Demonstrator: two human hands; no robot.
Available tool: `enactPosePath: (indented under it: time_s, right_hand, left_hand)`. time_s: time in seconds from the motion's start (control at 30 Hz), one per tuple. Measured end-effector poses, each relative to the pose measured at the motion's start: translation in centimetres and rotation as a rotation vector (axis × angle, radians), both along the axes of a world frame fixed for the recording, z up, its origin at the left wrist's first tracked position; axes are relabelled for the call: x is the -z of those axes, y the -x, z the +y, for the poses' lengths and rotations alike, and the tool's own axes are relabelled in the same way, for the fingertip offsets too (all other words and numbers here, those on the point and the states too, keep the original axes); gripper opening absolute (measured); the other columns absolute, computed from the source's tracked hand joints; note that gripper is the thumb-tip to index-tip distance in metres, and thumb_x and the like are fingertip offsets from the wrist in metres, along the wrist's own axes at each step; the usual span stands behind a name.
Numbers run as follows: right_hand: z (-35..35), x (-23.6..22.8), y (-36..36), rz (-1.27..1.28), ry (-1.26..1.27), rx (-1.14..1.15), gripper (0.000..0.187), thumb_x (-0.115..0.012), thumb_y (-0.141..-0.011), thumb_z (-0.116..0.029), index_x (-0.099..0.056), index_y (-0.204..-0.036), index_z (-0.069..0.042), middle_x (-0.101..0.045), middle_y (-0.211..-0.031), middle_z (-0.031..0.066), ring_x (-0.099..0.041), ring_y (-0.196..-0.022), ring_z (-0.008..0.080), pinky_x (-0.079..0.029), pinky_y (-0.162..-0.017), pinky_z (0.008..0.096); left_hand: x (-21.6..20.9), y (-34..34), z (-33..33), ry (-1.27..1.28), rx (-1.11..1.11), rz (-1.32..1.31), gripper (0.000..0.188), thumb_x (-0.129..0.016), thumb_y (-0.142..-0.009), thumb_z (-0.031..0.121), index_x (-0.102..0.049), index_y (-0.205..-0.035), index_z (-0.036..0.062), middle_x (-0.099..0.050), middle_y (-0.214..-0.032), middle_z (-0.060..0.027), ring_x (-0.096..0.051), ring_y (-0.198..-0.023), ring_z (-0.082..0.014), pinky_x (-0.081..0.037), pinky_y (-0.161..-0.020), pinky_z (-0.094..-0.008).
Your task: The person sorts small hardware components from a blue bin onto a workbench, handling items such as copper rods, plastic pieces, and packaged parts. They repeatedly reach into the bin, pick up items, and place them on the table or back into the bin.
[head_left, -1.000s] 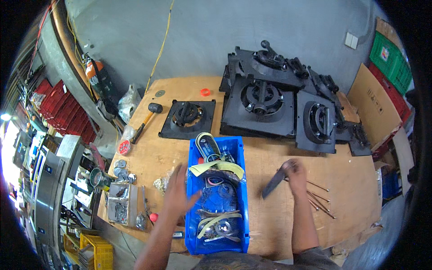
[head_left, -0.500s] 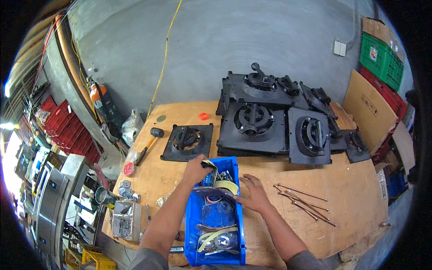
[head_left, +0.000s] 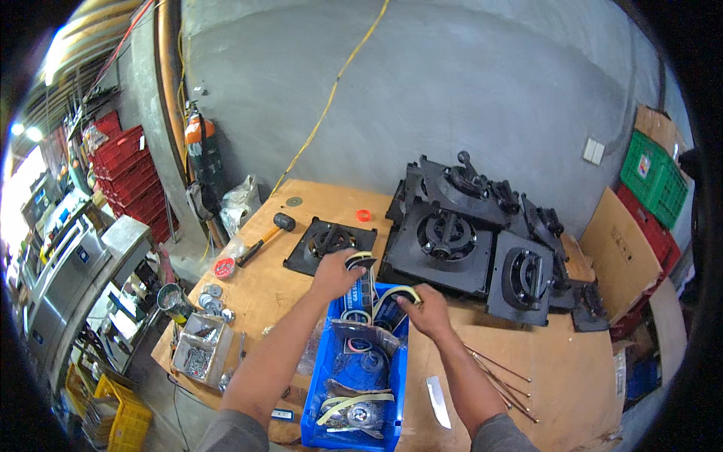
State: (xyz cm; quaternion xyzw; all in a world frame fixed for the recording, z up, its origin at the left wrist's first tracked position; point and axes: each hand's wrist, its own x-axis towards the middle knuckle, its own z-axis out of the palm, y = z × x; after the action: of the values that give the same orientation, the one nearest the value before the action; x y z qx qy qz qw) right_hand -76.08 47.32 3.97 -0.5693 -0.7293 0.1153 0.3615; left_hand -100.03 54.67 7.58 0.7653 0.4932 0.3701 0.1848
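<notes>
The left strip point(head_left: 361, 259), dark with a pale yellow edge, curls above the far end of the blue bin point(head_left: 312, 414), nipped in the fingers of the left hand point(head_left: 337, 275). Just right of it and nearer, the right strip point(head_left: 388, 294) arches over the bin's far compartment, gripped between thumb and fingers of the right hand point(head_left: 431, 310). The step in hand looks like sorting or parting these strips; as I judge it, the next move calls for a light hold and enough slack that neither curl snags the other.

The fingers cover part of both strips, and whether they join lower down is hard to tell. Clear plastic blurs the contents of the near compartment. Farther out, the right forearm hides the left ends of the rods point(head_left: 512, 392), and stacked burner plates point(head_left: 450, 248) at far right overlap too much to count
</notes>
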Motion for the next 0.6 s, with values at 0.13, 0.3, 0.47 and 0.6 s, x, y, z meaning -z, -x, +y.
enactPosePath:
  time_s: [0.13,0.3,0.47,0.6]
  right_hand:
    - [-1.8,-9.0,0.0,-0.216,-0.235,-0.053,0.038,-0.069,-0.082,-0.041,-0.063,-0.091,-0.004,-0.059,-0.084,0.0169,-0.06,-0.08,0.0397,-0.047,-0.068,0.0474]
    - [-8.3,-18.9,1.5,-0.227,-0.384,-0.128,0.028,-0.074,-0.079,-0.028,-0.065,-0.094,-0.006,-0.059,-0.086,0.0137,-0.06,-0.077,0.0373,-0.048,-0.067,0.0445]
    - [-14.0,-21.6,4.8,-0.244,-0.317,-0.307,0.026,-0.075,-0.078,-0.022,-0.065,-0.096,-0.005,-0.06,-0.085,0.0134,-0.06,-0.08,0.0364,-0.048,-0.069,0.0414]
    - [-17.4,-18.7,5.8,-0.12,-0.176,-0.277,0.029,-0.077,-0.075,-0.011,-0.066,-0.1,-0.003,-0.065,-0.089,0.0132,-0.064,-0.083,0.0269,-0.049,-0.074,0.0366]
  left_hand:
    - [-7.0,1.9,-1.0,-0.118,-0.03,-0.008,0.04,-0.072,-0.078,0.024,-0.063,-0.109,0.0,-0.068,-0.093,-0.0233,-0.066,-0.089,-0.0395,-0.051,-0.081,-0.0431]
    - [-13.6,4.2,-4.5,-0.354,-0.054,0.046,0.038,-0.068,-0.081,0.025,-0.063,-0.108,-0.0012,-0.067,-0.101,-0.0227,-0.064,-0.097,-0.0388,-0.05,-0.085,-0.0441]
    - [-15.0,4.7,-9.8,-0.361,0.07,0.107,0.034,-0.065,-0.077,0.022,-0.066,-0.107,0.0048,-0.067,-0.103,-0.0209,-0.063,-0.099,-0.0385,-0.05,-0.089,-0.0459]
    - [-15.1,3.3,-17.8,-0.185,0.361,-0.009,0.034,-0.065,-0.075,0.024,-0.065,-0.104,0.0065,-0.067,-0.096,-0.0219,-0.064,-0.092,-0.0401,-0.052,-0.08,-0.0466]
